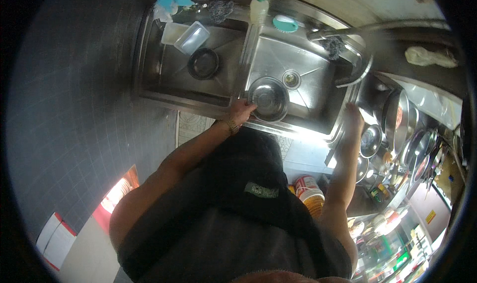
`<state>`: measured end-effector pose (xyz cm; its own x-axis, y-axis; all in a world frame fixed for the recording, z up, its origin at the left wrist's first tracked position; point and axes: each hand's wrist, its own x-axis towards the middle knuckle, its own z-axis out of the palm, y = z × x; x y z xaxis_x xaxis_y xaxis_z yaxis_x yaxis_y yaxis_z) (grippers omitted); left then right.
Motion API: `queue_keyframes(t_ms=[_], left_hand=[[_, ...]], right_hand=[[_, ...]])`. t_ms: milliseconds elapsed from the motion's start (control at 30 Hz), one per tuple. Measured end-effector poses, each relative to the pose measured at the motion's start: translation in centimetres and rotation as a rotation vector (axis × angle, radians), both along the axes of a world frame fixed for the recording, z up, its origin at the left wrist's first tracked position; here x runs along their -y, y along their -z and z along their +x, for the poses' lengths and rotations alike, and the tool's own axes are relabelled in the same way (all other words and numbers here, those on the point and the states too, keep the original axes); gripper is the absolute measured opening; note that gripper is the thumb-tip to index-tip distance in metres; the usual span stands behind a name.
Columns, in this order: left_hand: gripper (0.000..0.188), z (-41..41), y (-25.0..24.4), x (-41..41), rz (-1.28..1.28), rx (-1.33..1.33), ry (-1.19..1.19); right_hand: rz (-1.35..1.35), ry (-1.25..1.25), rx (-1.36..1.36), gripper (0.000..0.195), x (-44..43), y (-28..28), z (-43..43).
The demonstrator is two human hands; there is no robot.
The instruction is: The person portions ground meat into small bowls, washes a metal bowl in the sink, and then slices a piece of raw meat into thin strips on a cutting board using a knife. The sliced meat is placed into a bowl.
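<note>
A round steel bowl (269, 100) is held over the near left corner of the right-hand sink basin (274, 53). My left hand (241, 111), with a watch on its wrist, grips the bowl's left rim. My right hand (354, 119) is blurred near the sink's right edge, beside a steel dish (370, 140); whether it touches or holds anything is unclear. In the left basin (227, 76) lie a dark round bowl (203, 63) and two translucent plastic containers (192, 38), one leaning over the other.
Along the back ledge are a green-capped bottle (259, 9), a turquoise brush (285, 24) and two scouring pads (221, 11) (332, 46). A curved faucet (367, 61) arches over the right side. Steel pans (395, 121) crowd the right counter. Below stands a bucket (308, 189).
</note>
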<state>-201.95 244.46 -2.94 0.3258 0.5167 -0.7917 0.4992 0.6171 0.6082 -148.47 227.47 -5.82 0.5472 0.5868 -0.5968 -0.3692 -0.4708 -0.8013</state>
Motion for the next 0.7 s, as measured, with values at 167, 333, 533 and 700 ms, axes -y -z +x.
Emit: queue_keyframes(t_ms=[167,333,533,700], left_hand=[[0.031,1.7,1.4,-1.0,-0.168,0.182,-0.208],[0.032,4.2,5.7,0.3,-0.181,0.174,-0.398],[0.022,9.3,8.1,0.4,-0.283,0.175,-0.455],[0.02,13.7,8.7,-0.3,-0.314,0.263,-0.507]], right_hand=[[0.287,0.02,0.26,0.023,-17.1,-0.2,-5.2],[0.262,-0.125,0.962,0.029,-28.8,-2.6,-3.8],[0.274,-0.33,0.899,0.024,-30.5,-4.9,-3.2],[0.211,-0.44,1.417,0.02,-32.3,-4.6,-1.8]])
